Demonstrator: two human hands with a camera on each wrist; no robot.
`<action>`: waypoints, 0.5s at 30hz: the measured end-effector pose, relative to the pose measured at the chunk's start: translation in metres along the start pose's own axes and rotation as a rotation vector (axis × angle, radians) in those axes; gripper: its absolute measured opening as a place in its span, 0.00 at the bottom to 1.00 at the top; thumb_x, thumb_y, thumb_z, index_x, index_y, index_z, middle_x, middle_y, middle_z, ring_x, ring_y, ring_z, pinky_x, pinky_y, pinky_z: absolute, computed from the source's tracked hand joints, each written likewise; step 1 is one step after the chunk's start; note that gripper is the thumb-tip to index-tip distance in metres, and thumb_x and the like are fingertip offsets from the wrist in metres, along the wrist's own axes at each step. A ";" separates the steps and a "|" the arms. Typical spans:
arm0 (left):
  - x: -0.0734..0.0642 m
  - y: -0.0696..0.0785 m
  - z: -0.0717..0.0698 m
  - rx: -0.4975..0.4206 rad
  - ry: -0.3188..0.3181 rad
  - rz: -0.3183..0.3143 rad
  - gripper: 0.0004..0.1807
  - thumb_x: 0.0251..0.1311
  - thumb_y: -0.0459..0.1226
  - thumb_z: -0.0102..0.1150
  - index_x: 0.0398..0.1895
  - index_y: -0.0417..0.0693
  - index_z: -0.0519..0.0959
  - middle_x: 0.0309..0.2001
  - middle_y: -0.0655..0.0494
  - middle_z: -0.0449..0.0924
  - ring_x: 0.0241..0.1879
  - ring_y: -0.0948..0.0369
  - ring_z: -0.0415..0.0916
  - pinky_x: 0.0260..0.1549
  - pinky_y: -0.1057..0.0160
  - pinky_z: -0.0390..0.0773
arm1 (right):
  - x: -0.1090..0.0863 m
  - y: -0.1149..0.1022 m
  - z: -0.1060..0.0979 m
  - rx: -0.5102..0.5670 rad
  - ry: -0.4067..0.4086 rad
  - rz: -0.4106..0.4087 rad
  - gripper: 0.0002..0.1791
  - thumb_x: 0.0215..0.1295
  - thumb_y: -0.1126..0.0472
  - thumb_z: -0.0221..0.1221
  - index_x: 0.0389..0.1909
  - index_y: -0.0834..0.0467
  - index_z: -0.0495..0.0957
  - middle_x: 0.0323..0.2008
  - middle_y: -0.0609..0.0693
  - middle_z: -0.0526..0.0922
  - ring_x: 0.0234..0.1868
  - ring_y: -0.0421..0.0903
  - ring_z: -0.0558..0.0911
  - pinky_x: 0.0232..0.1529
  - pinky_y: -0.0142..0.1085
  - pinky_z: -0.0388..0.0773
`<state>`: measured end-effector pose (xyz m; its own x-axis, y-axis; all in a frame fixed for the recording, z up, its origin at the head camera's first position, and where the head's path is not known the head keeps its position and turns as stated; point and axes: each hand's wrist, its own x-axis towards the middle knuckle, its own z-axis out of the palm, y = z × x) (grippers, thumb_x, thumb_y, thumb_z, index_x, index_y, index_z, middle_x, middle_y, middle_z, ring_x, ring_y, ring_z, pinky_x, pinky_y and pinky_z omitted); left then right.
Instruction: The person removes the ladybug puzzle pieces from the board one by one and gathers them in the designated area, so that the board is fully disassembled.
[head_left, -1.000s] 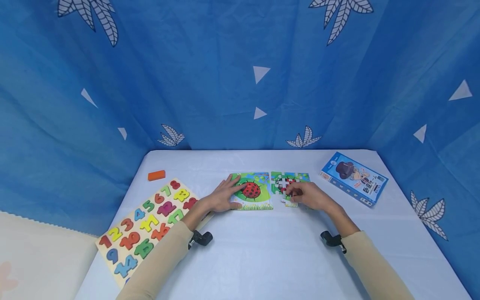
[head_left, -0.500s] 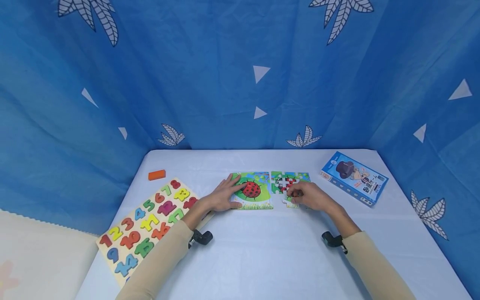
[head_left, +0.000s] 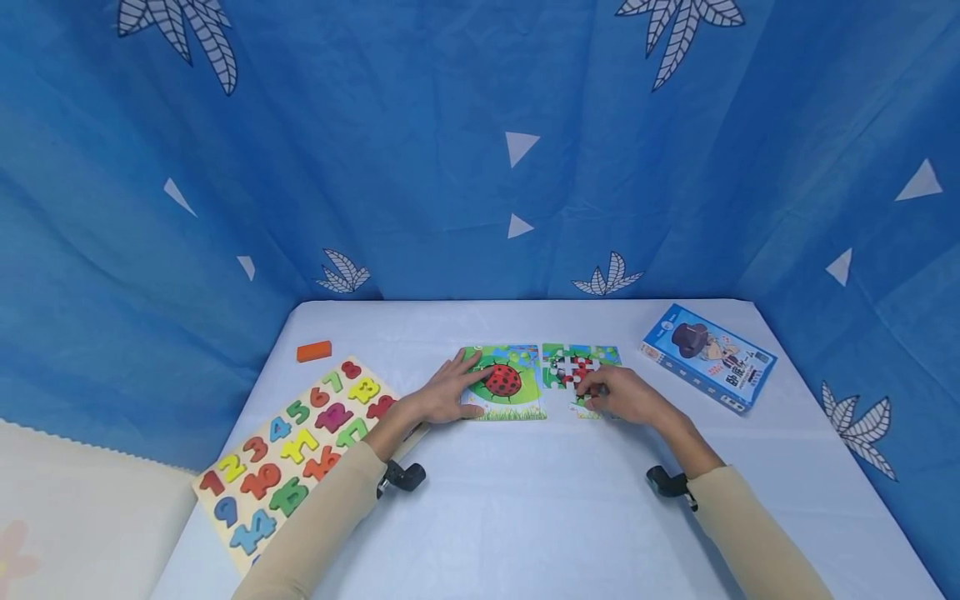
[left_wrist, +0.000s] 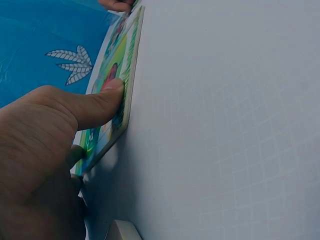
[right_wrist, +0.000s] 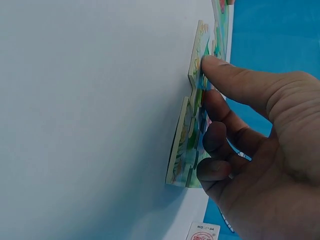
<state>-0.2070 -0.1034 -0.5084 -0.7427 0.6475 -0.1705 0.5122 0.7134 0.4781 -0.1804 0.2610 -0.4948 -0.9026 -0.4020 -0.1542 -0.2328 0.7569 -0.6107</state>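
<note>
My left hand [head_left: 444, 393] rests with spread fingers on a ladybug picture board [head_left: 525, 398]; in the left wrist view its thumb [left_wrist: 102, 102] lies across the board's near edge. Just to the right lies a partly assembled jigsaw puzzle [head_left: 555, 373] with the same ladybug picture. My right hand [head_left: 626, 395] is over the puzzle's lower right part, fingers curled. Close up in the right wrist view, thumb and index finger pinch a puzzle piece [right_wrist: 196, 54] with a grass edge, beside the joined bottom pieces [right_wrist: 179, 150]. The hand hides part of the puzzle.
A wooden number board [head_left: 311, 417] lies at the left, partly under the left forearm. An orange block [head_left: 313, 351] sits behind it. At the back right is a blue box [head_left: 708, 357] with a cartoon figure. Blue curtains [head_left: 480, 208] surround the white table [head_left: 510, 517].
The puzzle piece in my right hand has shifted a little to the right, along the puzzle's bottom edge. My left hand has stayed in place on the picture board.
</note>
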 end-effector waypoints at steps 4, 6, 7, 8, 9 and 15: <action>0.000 0.000 0.000 0.001 -0.002 0.002 0.43 0.66 0.51 0.63 0.80 0.53 0.55 0.82 0.47 0.36 0.80 0.45 0.25 0.76 0.42 0.36 | 0.000 0.002 -0.001 0.006 -0.001 0.003 0.11 0.63 0.66 0.68 0.45 0.50 0.87 0.35 0.45 0.79 0.40 0.46 0.73 0.39 0.39 0.72; -0.001 0.001 0.000 0.004 -0.002 0.005 0.43 0.66 0.51 0.62 0.80 0.53 0.55 0.82 0.47 0.37 0.80 0.45 0.25 0.76 0.42 0.36 | -0.001 0.002 -0.001 0.011 -0.002 0.004 0.11 0.63 0.66 0.68 0.45 0.50 0.87 0.35 0.45 0.79 0.40 0.47 0.73 0.40 0.39 0.72; -0.001 0.001 0.000 0.005 -0.003 0.007 0.43 0.66 0.52 0.62 0.80 0.53 0.55 0.82 0.46 0.37 0.80 0.44 0.25 0.76 0.42 0.36 | -0.001 0.002 -0.001 0.012 -0.003 0.004 0.11 0.63 0.66 0.67 0.45 0.50 0.87 0.35 0.45 0.79 0.40 0.47 0.73 0.40 0.39 0.72; -0.001 0.001 0.000 0.003 -0.002 0.009 0.43 0.66 0.52 0.62 0.80 0.53 0.55 0.82 0.46 0.37 0.80 0.44 0.25 0.76 0.42 0.37 | -0.001 0.003 -0.001 0.013 -0.003 0.003 0.11 0.63 0.66 0.67 0.45 0.50 0.87 0.35 0.45 0.79 0.41 0.47 0.73 0.40 0.39 0.72; -0.002 0.002 -0.001 0.001 -0.001 0.011 0.43 0.67 0.52 0.62 0.80 0.53 0.56 0.82 0.46 0.37 0.80 0.44 0.26 0.76 0.42 0.37 | -0.001 0.003 -0.001 0.013 -0.003 0.002 0.11 0.63 0.66 0.67 0.45 0.50 0.87 0.35 0.45 0.79 0.41 0.47 0.73 0.40 0.39 0.72; -0.002 0.002 -0.001 -0.002 0.004 0.020 0.43 0.66 0.52 0.62 0.80 0.52 0.56 0.82 0.45 0.38 0.80 0.43 0.27 0.76 0.42 0.38 | -0.001 0.004 0.000 0.017 0.005 -0.004 0.12 0.63 0.66 0.67 0.44 0.49 0.87 0.35 0.45 0.79 0.41 0.47 0.73 0.40 0.40 0.73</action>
<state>-0.2050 -0.1039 -0.5059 -0.7339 0.6606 -0.1580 0.5262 0.7000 0.4828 -0.1803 0.2647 -0.4967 -0.9034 -0.4024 -0.1483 -0.2301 0.7468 -0.6240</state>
